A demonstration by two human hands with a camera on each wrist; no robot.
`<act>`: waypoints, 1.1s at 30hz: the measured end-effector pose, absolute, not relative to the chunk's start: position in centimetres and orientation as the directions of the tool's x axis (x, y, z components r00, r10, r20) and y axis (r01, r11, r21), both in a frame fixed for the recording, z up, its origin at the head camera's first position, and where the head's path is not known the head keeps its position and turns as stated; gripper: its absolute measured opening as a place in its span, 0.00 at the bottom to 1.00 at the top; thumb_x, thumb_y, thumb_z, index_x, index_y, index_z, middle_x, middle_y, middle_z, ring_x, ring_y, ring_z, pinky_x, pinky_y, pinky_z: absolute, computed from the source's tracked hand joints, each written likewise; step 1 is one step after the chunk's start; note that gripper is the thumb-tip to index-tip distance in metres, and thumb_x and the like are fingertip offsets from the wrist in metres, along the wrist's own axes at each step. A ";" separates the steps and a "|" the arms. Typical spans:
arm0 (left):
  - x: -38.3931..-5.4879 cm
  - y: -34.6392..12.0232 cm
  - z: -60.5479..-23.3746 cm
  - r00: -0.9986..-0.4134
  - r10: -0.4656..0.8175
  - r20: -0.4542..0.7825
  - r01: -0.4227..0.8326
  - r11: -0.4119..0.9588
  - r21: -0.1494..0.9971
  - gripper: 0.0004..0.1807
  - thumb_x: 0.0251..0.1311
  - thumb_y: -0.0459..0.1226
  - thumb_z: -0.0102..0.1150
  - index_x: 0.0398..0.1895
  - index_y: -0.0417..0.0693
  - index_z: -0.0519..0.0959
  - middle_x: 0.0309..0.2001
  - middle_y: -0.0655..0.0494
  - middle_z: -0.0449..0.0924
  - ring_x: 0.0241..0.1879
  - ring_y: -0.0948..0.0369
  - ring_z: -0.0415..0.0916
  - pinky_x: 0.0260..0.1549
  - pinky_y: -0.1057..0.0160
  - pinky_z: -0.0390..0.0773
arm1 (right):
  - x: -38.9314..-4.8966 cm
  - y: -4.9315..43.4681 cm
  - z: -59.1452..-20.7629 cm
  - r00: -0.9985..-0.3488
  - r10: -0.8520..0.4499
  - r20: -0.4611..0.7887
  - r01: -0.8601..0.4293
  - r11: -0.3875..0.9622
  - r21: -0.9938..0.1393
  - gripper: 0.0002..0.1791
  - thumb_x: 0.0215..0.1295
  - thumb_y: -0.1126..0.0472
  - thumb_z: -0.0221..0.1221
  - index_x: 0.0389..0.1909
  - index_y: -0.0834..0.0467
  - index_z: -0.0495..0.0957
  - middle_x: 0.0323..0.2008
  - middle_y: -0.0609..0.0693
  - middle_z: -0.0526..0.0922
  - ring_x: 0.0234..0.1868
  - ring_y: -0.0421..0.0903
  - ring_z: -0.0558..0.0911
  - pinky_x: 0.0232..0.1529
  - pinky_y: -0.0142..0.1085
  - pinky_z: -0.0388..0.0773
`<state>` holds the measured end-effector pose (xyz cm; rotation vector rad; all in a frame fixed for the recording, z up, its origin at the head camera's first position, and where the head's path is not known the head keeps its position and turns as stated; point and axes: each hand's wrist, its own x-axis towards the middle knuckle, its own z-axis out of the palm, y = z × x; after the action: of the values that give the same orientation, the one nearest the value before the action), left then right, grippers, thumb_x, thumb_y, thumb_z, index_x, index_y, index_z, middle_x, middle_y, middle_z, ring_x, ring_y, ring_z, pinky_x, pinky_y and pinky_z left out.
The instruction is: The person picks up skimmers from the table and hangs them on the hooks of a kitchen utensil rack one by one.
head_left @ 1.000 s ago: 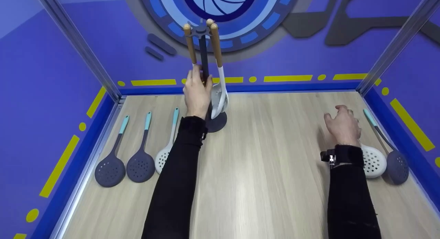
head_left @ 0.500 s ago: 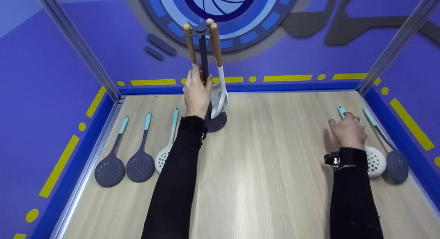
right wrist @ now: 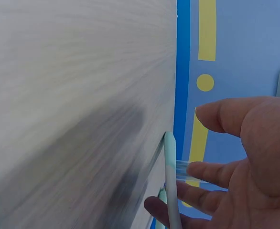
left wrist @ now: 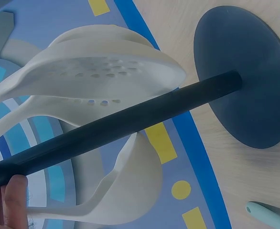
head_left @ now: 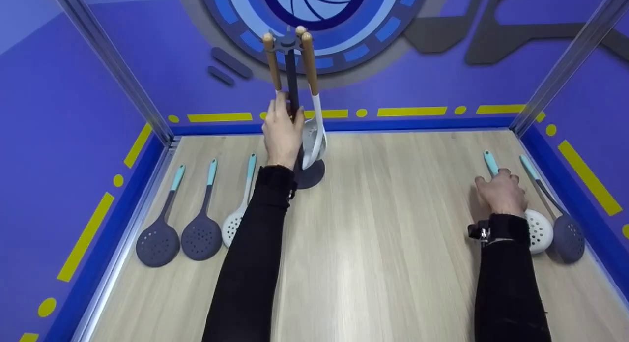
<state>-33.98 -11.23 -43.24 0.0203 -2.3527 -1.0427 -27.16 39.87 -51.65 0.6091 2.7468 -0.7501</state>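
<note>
My left hand grips the dark pole of a utensil stand, its fingers wrapped around it in the left wrist view. White utensils with wooden handles hang from the stand: a ladle and a skimmer show there. On the right, my right hand hovers over a white skimmer with a mint handle, hiding its middle. The right wrist view has thumb and fingers spread apart, with the skimmer's handle between them, in front of the fingers.
A dark skimmer lies beside the white one, near the right wall. On the left lie two dark skimmers and a white one, partly covered by the left sleeve. Blue printed walls enclose the wooden tabletop.
My right hand has moved right and toward me, lowering over the white skimmer and uncovering the end of its mint handle. The left hand keeps its grip on the stand.
</note>
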 end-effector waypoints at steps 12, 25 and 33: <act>-34.0 -11.2 -43.2 -0.839 -0.236 0.491 0.209 0.693 0.690 0.23 0.88 0.43 0.67 0.77 0.44 0.79 0.61 0.42 0.87 0.59 0.42 0.93 0.58 0.45 0.96 | -27.8 40.8 -52.4 -0.886 0.334 -0.321 0.450 0.786 -0.424 0.53 0.91 0.37 0.45 0.88 0.81 0.47 0.82 0.91 0.54 0.78 0.92 0.64 0.75 0.81 0.75; -34.1 -11.2 -43.3 -0.830 -0.243 0.502 0.216 0.691 0.690 0.24 0.87 0.42 0.69 0.77 0.43 0.80 0.60 0.41 0.87 0.58 0.42 0.93 0.59 0.43 0.95 | -26.8 39.7 -51.3 -0.906 0.323 -0.274 0.420 0.773 -0.476 0.47 0.93 0.44 0.44 0.83 0.85 0.55 0.76 0.92 0.62 0.73 0.88 0.72 0.76 0.78 0.75; -34.0 -11.2 -43.3 -0.840 -0.230 0.492 0.215 0.691 0.690 0.22 0.89 0.43 0.66 0.76 0.44 0.79 0.60 0.43 0.86 0.58 0.44 0.93 0.59 0.45 0.95 | -26.8 39.2 -51.5 -0.945 0.290 -0.150 0.325 0.793 -0.516 0.38 0.92 0.52 0.50 0.78 0.85 0.64 0.66 0.89 0.75 0.65 0.85 0.80 0.69 0.76 0.79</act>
<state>-33.98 -11.21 -43.35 0.0114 -2.3423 -1.0527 -26.78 39.22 -51.48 0.5005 2.9142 -0.8559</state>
